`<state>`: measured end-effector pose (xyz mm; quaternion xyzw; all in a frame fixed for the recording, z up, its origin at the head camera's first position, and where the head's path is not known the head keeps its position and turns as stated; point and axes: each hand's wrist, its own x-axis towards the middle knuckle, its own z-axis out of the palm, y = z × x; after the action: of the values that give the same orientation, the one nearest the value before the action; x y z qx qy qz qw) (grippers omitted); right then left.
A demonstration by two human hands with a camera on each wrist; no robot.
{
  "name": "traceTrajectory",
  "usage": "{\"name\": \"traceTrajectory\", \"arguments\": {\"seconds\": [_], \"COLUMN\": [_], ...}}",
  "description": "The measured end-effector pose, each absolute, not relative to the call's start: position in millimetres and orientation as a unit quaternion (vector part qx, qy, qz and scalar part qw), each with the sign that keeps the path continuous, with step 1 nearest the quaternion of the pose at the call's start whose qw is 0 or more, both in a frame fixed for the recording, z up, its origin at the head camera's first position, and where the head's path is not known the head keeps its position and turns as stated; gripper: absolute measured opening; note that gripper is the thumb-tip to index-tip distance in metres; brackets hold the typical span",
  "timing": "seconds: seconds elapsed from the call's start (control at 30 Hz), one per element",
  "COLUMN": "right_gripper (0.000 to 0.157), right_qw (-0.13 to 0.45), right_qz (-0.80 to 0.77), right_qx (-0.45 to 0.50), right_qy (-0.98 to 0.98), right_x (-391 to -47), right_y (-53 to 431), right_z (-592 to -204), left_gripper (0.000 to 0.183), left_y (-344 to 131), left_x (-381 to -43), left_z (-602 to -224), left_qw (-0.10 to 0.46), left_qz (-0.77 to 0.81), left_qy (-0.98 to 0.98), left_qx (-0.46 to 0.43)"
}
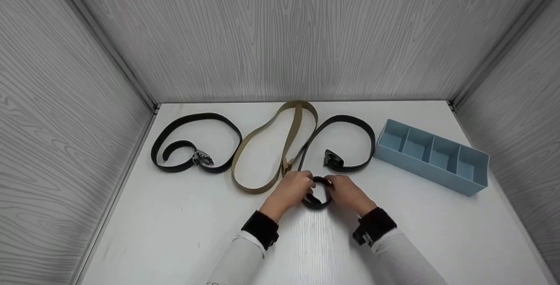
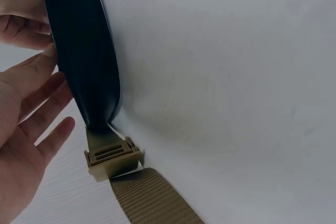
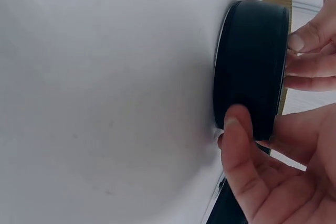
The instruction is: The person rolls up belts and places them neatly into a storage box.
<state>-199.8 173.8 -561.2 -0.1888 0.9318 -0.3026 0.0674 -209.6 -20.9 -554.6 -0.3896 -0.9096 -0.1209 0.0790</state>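
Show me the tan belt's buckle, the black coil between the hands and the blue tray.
Black coil (image 3: pixel 252 61): right wrist view, on its outer face.
Tan belt's buckle (image 2: pixel 114 161): left wrist view, mid-body.
Blue tray (image 1: pixel 424 170): head view, on its long near wall.

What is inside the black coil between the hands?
From the head view, the white table shows through the coil's middle. The left hand covers part of its left side, so whatever lies beneath those fingers cannot be seen.

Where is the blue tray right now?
In the head view, the blue tray sits on the right side of the white table, just right of the rightmost black belt.
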Motion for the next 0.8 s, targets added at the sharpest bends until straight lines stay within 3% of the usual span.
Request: {"name": "traceTrajectory", "arguments": {"seconds": [0.27,0.43,0.63,0.8], "right_gripper": [0.042,0.049,0.031,0.014], "right_qw": [0.118,0.135,0.118,0.075], "right_qz": [-0.355,-0.350,-0.318,-0.292], "right_qx": [-0.204,-0.242,-0.251,-0.281], "right_qy": [0.905,0.895,0.907,0.911], "right_x": [-196,-190,-184,-185], "right_y": [178,180,172,169], "right_z": [-558,-559,-561,-563], "left_gripper": [0.001,0.007,0.011,0.011], "left_y": [-21,-22,-19,-18], "left_x": [-208,-206,-204,-199], "left_z": [-560,-563,-565,-564], "left_qw": [0.044,0.048,0.083,0.070], "left_qz": [-0.173,-0.180,-0.154,-0.168], "left_qy": [-0.911,-0.914,-0.921,-0.920], "left_qx": [-0.371,-0.360,-0.349,-0.347]}}
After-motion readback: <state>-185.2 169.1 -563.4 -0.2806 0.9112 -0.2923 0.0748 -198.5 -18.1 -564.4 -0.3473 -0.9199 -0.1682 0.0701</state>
